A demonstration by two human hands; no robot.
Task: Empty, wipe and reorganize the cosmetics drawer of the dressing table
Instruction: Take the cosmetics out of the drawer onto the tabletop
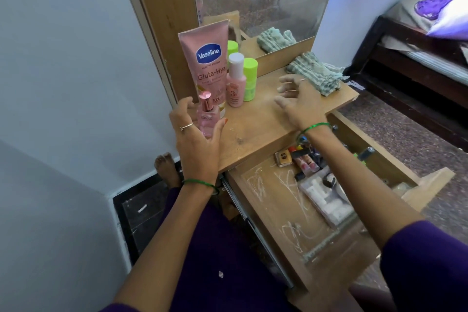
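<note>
The left hand [196,132] cups a small pink bottle [208,115] at the front of the desk [255,121], fingers curved loosely round it, whether gripping or just letting go I cannot tell. Right behind the bottle stand the Vaseline tube [206,63] and two smaller bottles. The right hand [298,99] hovers spread, holding nothing, near the cloth [315,75]. The open drawer [283,200] below the desk's edge still holds cosmetics. A careless withdrawal could knock the bottle into the tall tube and topple the row.
</note>
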